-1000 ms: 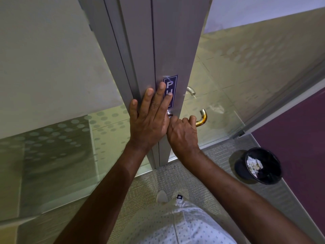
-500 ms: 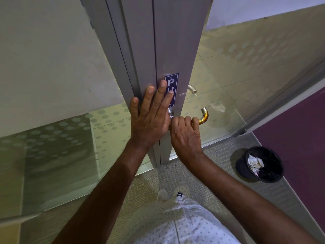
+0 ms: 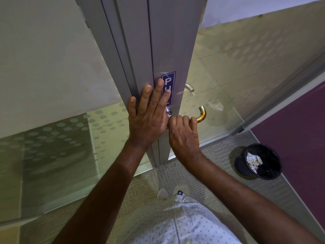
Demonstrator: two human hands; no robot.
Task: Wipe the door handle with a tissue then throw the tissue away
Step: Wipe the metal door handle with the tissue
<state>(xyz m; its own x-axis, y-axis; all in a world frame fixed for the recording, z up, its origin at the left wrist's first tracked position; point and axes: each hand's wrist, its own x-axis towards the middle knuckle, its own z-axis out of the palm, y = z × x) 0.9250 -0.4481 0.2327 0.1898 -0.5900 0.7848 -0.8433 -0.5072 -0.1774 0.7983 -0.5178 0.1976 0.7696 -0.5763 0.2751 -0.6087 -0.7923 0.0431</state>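
The door handle (image 3: 202, 114) is a curved metal lever on the grey door stile (image 3: 168, 41); only its brass-toned end and its base show. My right hand (image 3: 183, 136) is closed around the lever, knuckles up. No tissue shows in that fist; the palm side is hidden. My left hand (image 3: 149, 115) lies flat on the stile just left of the handle, fingers spread, with the fingertips over a blue PULL sticker (image 3: 169, 81).
A black waste bin (image 3: 270, 171) with crumpled tissue (image 3: 253, 160) inside stands on the carpet at the lower right, by a purple wall. Frosted glass panels flank the door. A second handle (image 3: 190, 88) shows behind the glass. My shoe (image 3: 162, 193) is near the threshold.
My right hand has shifted slightly on the handle, its fingers curling further over it. My left hand stays flat on the door.
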